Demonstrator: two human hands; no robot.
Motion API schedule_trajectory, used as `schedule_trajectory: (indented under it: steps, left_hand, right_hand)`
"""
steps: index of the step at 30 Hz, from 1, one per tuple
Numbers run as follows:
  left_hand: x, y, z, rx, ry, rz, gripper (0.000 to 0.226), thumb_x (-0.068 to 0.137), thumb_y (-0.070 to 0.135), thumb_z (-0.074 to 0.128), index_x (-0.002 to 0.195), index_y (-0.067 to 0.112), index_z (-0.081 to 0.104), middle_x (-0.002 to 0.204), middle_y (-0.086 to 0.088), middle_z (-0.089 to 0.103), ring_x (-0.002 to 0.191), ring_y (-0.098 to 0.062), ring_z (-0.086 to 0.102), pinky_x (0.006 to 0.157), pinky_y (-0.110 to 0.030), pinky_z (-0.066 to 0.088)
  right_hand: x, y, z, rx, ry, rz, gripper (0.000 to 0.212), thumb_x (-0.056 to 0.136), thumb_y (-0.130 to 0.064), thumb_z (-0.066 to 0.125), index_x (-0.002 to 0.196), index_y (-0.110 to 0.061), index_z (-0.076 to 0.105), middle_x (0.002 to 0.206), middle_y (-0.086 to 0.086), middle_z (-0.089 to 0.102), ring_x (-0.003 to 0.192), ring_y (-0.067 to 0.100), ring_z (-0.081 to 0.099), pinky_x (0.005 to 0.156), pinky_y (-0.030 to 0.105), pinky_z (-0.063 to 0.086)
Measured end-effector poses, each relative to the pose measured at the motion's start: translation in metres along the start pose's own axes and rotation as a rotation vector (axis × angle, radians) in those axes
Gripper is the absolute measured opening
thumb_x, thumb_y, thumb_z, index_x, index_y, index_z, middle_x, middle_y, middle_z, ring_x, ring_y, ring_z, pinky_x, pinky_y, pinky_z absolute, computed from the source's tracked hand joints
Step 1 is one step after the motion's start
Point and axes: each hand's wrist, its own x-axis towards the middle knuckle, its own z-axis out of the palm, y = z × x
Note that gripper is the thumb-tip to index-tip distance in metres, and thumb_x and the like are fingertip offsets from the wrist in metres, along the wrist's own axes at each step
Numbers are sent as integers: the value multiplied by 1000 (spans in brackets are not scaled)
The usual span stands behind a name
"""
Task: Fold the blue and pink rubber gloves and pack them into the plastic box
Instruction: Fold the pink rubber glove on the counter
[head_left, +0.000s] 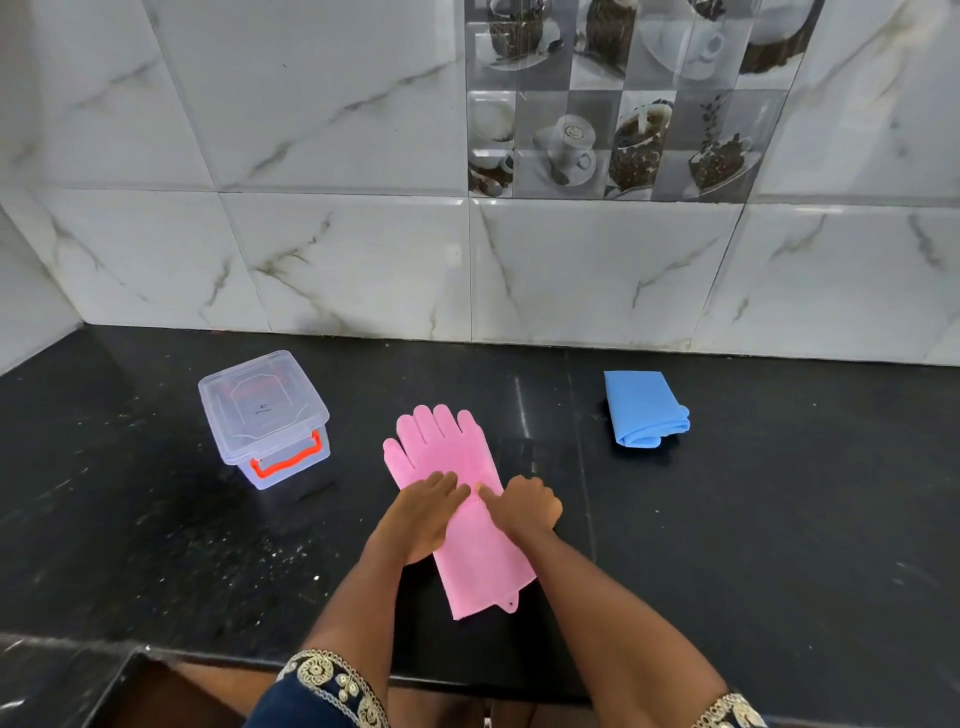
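A black, speckled counter (727, 519) was seen from above, backed by a wall of white marbled tiles (337, 260), with a panel of grey coffee-cup tiles (613, 104) set in higher up. To the left, a clear plastic box (265, 421) was stood with its lid closed and an orange latch (285, 460) shown on its near side. To the right, well apart from the box, the blue glove (644, 410) was laid already folded into a compact bundle. Nothing was placed between the box and the pink glove.

The pink glove (467, 519) was spread flat at the middle of the counter, its fingers pointed towards the wall and its cuff towards the person; a small hanging tab was visible at the cuff's corner. The left hand (423, 512) was pressed flat on the glove's middle, fingers extended. The right hand (527, 504) was rested just beside it on the glove with fingers curled under; whether the rubber was pinched could not be told. Embroidered sleeve edges (332, 680) were seen at the bottom.
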Motion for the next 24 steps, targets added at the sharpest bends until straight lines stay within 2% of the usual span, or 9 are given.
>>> schedule_trajectory:
  steps: [3,5,8,11,13,15,20,22,24]
  left_hand:
    - [-11,6,-3,60,-17,69,45,89,19,56,132,15,46,129,-6,51,111,-23,50,97,-35,41]
    - [-16,10,-5,54,-74,74,44,88,18,59,130,16,48,128,-5,51,111,-23,50,96,-34,41]
    - [-27,10,-6,-39,-120,36,42,88,14,59,129,17,49,127,-3,53,112,-23,51,93,-35,46]
    - [-36,11,-4,-376,-93,-164,56,86,13,61,138,23,41,128,4,54,116,-23,54,98,-32,47]
    - [-39,13,-2,-654,-52,-351,61,83,14,62,133,33,35,110,11,54,103,-20,57,85,-21,47]
    - [-37,12,-2,-813,-28,-421,68,77,15,69,128,35,30,99,14,54,97,-17,59,83,-18,45]
    - [-34,-7,2,-1152,11,-586,80,59,16,88,116,33,34,86,11,74,92,-7,68,98,-32,47]
    - [-34,-10,0,-1145,-48,-596,72,54,26,91,106,36,42,90,17,70,93,-7,66,93,-31,50]
    - [-31,-8,-3,-1130,-50,-620,70,54,34,91,109,34,48,105,16,62,103,-15,61,89,-30,48]
  right_hand:
    - [-12,1,-9,83,-35,18,57,89,-60,49,116,-11,60,110,5,67,100,24,66,74,31,48]
    - [-18,5,-12,240,-95,23,53,88,-44,54,130,-13,44,117,7,62,106,27,62,76,33,45]
    - [-23,11,-14,659,-238,-34,30,85,-13,47,114,-20,38,106,10,55,88,26,55,70,34,47]
    - [-27,9,-23,1132,-420,44,24,87,2,43,102,-17,46,110,13,53,77,20,56,50,26,52]
    - [-28,6,-28,1360,-478,72,24,89,4,39,102,-14,48,109,15,54,77,23,60,45,26,55]
    - [-29,6,-31,1484,-490,71,30,89,5,33,108,-12,49,106,19,56,76,27,63,47,29,58]
    - [-29,10,-29,1660,-503,102,46,79,14,26,114,11,56,93,25,69,75,31,72,59,31,62]
    - [-25,11,-25,1671,-492,116,45,77,16,29,113,13,56,96,23,70,80,29,72,64,30,63]
    - [-20,11,-21,1640,-446,160,32,81,13,42,108,14,60,98,24,71,84,30,73,73,32,62]
